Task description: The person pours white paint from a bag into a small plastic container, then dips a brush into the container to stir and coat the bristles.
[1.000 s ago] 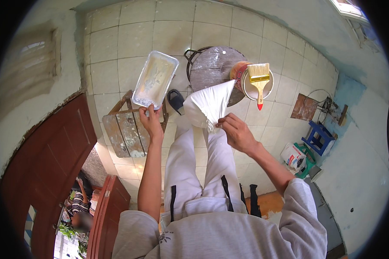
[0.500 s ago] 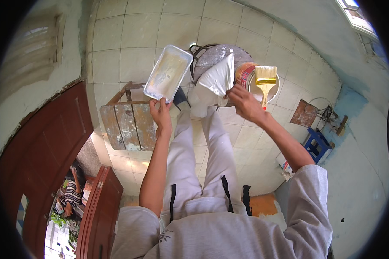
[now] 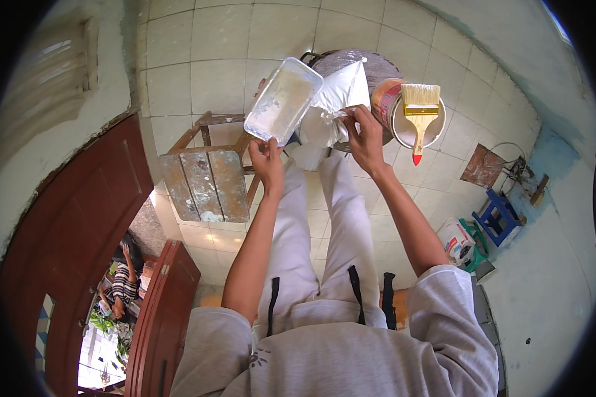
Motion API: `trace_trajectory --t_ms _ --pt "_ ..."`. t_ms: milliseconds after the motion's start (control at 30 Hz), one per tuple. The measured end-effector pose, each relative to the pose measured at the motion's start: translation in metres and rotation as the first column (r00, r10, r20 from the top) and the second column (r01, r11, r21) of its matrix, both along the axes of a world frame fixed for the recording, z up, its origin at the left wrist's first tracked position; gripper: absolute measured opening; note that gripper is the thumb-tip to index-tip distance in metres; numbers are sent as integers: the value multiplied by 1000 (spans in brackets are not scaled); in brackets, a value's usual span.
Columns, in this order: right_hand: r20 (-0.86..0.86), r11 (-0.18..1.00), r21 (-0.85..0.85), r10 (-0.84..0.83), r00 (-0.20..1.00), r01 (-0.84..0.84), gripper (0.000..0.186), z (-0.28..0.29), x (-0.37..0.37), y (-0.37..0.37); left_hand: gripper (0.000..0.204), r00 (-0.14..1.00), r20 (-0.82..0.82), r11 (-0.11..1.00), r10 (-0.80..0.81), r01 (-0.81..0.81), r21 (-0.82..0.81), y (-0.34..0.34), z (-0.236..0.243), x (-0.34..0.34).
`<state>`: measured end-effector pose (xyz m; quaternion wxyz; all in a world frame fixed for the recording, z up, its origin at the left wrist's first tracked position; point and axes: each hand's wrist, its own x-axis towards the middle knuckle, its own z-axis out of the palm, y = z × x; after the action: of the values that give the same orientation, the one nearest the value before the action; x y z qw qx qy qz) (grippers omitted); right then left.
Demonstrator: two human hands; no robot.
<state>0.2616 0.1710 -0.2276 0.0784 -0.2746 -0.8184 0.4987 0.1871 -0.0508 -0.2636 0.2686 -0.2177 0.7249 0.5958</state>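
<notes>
**Bag raised and tipped toward the tray**

Since a second ago both hands have lifted higher, and the white plastic bag (image 3: 334,106) now leans against the white rectangular tray (image 3: 283,100) rather than hanging below it. The left hand (image 3: 266,153) is closed on the tray's near short edge, holding it tilted with its powder-dusted inside facing up. The right hand (image 3: 363,135) grips the bag at its gathered lower part, the full end pointing up and away, apparently to keep the contents under control beside the tray. Just right of the bag, a paint can (image 3: 409,116) stands on a round stool (image 3: 351,63) with a wide yellow-bristled brush (image 3: 420,109) laid across its rim, red handle toward the person. A paint-stained wooden stool (image 3: 205,178) stands on the tiled floor (image 3: 218,40) below the tray.
</notes>
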Motion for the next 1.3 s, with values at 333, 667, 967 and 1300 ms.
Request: trace_trajectory --t_ms 333,667,967,1300 --pt "27 992 -100 -70 997 72 11 -9 -34 -27 34 978 -186 993 -98 84 -83 -17 -28 12" --pt "38 980 192 -65 997 57 13 -50 -63 -46 37 993 -115 1000 -4 5 9 -19 -33 7" --pt "24 982 186 -8 1000 3 35 -63 -33 -58 28 993 -87 996 -76 72 -48 -17 -30 7" --pt "389 874 391 128 912 -289 105 -65 15 -80 35 1000 25 1000 18 -19 18 -11 -16 10"
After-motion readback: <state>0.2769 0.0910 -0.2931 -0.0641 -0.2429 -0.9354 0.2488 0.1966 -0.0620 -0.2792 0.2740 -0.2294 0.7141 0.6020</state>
